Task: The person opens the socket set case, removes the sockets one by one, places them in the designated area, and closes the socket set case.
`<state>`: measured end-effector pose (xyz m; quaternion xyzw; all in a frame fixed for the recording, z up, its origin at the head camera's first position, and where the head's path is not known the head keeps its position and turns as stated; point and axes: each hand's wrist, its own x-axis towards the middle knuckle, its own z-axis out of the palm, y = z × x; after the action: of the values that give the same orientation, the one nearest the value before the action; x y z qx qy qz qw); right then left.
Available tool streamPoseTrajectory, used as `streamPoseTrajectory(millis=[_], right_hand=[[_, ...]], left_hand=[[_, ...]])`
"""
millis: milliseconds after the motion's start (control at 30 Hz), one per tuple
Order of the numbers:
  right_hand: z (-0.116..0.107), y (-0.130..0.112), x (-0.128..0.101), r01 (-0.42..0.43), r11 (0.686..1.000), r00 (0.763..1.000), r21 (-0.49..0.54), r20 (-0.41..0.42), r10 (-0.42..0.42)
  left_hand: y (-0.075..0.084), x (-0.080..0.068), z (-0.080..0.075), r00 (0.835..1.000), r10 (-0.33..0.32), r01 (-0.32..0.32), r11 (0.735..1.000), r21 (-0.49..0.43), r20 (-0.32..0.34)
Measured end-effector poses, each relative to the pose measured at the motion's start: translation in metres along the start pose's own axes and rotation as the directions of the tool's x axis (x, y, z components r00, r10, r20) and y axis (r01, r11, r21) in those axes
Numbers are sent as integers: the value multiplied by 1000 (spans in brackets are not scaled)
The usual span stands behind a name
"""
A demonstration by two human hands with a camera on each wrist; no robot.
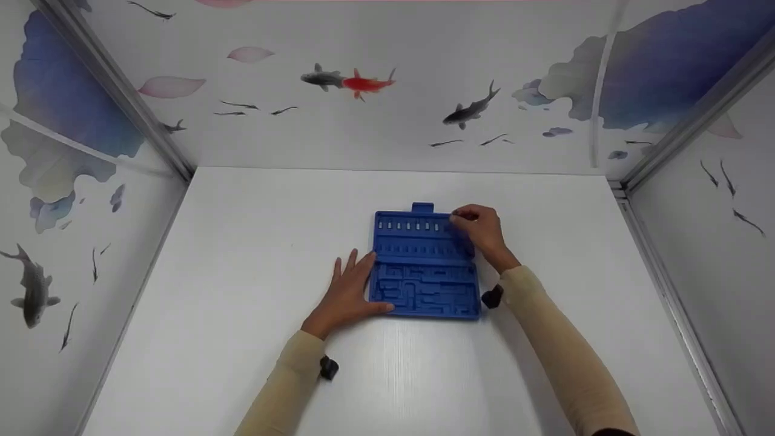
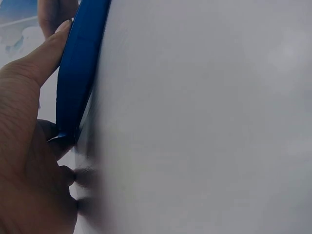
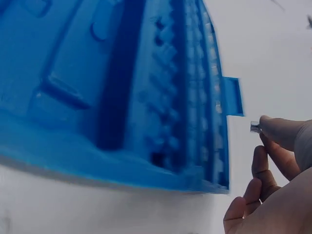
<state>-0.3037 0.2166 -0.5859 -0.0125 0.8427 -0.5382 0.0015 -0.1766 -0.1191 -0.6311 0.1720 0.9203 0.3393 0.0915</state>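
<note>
A blue plastic tool tray (image 1: 424,266) with moulded slots lies flat in the middle of the white table (image 1: 254,242). Several small silver bits sit in its far row. My left hand (image 1: 351,293) rests flat on the table against the tray's left edge, thumb along its near corner; the left wrist view shows the tray's blue edge (image 2: 78,68) beside my thumb. My right hand (image 1: 478,227) hovers over the tray's far right corner and pinches a small silver bit (image 3: 255,126) between fingertips, just beyond the tray (image 3: 122,97).
White walls printed with fish and blue blotches close in the table on three sides, with metal rails at the corners. A small latch tab (image 1: 422,208) sticks out from the tray's far edge.
</note>
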Motion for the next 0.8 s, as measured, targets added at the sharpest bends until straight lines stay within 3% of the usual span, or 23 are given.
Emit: streamPoseTrajectory(millis=[367,800], right_hand=[[-39,8,-29,-26,1000,999,14,-19,27],[-82,41,-59,-70,990,997,-119,-51,65]], left_hand=[[1,0,-1,1000,9,-9,1000,6,-3],[2,-1,-1,1000,6,-6,1000,4,0]])
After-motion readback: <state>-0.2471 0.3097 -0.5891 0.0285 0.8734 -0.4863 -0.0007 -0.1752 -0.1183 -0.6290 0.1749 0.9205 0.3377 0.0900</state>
